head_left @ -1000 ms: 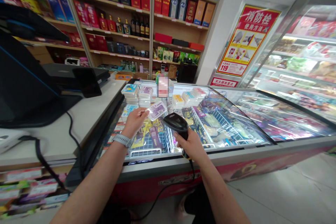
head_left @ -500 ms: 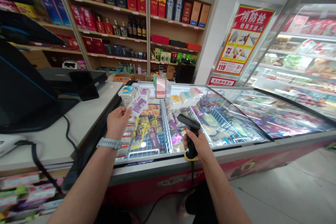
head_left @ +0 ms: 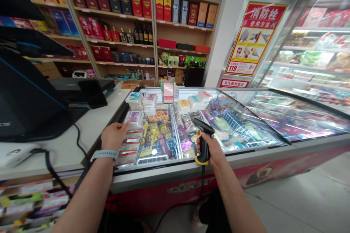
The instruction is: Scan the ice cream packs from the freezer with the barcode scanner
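Observation:
My left hand, with a grey watch band on the wrist, has its fingers closed at the near-left edge of a white-and-purple packet. That packet is low over the left end of the glass-topped freezer, in front of a stack of blue-labelled packets and a stack of purple-labelled packets. Wrapped round the handle of a black-and-yellow barcode scanner is my right hand. The scanner stays upright above the freezer's front edge, its head tilted toward the far left, its cable hanging down.
More packet stacks stand on the freezer glass, with wire baskets of frozen goods beneath. At left, a counter carries a dark monitor and a phone-like device. Shelves of boxes and bottles line the back.
My left hand has moved down and left, bringing the purple packet from the air beside the stacks to low over the glass. The scanner has shifted slightly right and down in view.

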The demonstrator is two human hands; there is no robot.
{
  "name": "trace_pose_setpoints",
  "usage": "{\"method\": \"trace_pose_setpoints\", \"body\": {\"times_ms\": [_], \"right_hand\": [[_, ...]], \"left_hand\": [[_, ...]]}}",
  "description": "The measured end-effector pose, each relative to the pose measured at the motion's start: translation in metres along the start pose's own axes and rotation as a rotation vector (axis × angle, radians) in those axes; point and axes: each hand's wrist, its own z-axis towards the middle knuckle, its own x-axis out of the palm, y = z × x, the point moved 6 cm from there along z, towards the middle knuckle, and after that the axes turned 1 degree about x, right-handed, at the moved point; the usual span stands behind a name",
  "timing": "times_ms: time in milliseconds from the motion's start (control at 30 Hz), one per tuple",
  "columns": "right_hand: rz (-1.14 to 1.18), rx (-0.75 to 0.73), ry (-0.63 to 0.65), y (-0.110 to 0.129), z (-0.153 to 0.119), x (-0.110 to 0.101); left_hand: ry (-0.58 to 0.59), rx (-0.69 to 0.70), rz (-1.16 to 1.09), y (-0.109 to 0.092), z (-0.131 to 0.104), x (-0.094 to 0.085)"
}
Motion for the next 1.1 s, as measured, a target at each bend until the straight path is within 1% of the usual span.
{"method": "trace_pose_setpoints", "body": {"times_ms": [67, 100, 167, 233, 267, 300, 333, 367, 400, 433, 533, 567, 633, 733, 800, 867, 967, 1033, 1100], "right_hand": [[0.006, 0.013, 0.0, -0.001, 0.0, -0.001], [0.012, 0.02, -0.001, -0.002, 0.0, -0.002], [0.027, 0.031, -0.005, -0.003, 0.0, -0.004], [0.043, 0.041, -0.003, -0.003, 0.0, -0.005], [0.053, 0.044, 0.0, -0.003, 0.0, -0.006], [0.065, 0.045, 0.003, -0.004, 0.0, -0.007], [0.078, 0.045, 0.005, -0.004, 0.0, -0.008], [0.092, 0.045, 0.004, -0.004, 0.0, -0.009], [0.104, 0.046, 0.003, -0.005, 0.0, -0.01], [0.114, 0.047, 0.0, -0.005, 0.0, -0.011], [0.139, 0.045, -0.006, -0.007, 0.001, -0.015], [0.143, 0.043, -0.006, -0.008, 0.001, -0.015], [0.147, 0.037, -0.005, -0.008, 0.002, -0.015], [0.154, 0.032, -0.009, -0.008, 0.002, -0.015], [0.164, 0.025, -0.013, -0.007, 0.002, -0.015], [0.168, 0.024, -0.014, -0.007, 0.002, -0.015], [0.169, 0.032, -0.011, -0.008, 0.003, -0.015], [0.164, 0.041, -0.01, -0.008, 0.003, -0.015], [0.151, 0.046, -0.015, -0.008, 0.002, -0.015]], "left_hand": [[-0.001, 0.015, 0.131, -0.002, -0.003, -0.002], [-0.029, 0.017, 0.158, -0.004, -0.006, -0.005], [-0.143, 0.066, 0.159, -0.017, -0.015, -0.014], [-0.248, 0.197, 0.113, -0.044, -0.026, -0.019], [-0.245, 0.282, 0.076, -0.061, -0.031, -0.016], [-0.198, 0.338, 0.029, -0.078, -0.035, -0.01], [-0.1, 0.366, -0.042, -0.096, -0.036, 0.002], [0.034, 0.357, -0.147, -0.114, -0.036, 0.017], [0.185, 0.315, -0.262, -0.13, -0.035, 0.036], [0.268, 0.301, -0.303, -0.148, -0.034, 0.053], [0.396, 0.208, -0.369, -0.194, -0.02, 0.103], [0.437, 0.163, -0.384, -0.205, -0.014, 0.119], [0.509, 0.071, -0.403, -0.221, -0.005, 0.146], [0.576, -0.028, -0.406, -0.232, 0.003, 0.174], [0.615, -0.068, -0.413, -0.232, 0.005, 0.186], [0.649, -0.093, -0.43, -0.23, 0.005, 0.193], [0.675, -0.109, -0.464, -0.223, 0.007, 0.194], [0.672, -0.1, -0.49, -0.215, 0.009, 0.189], [0.654, -0.066, -0.522, -0.205, 0.009, 0.179]]}}
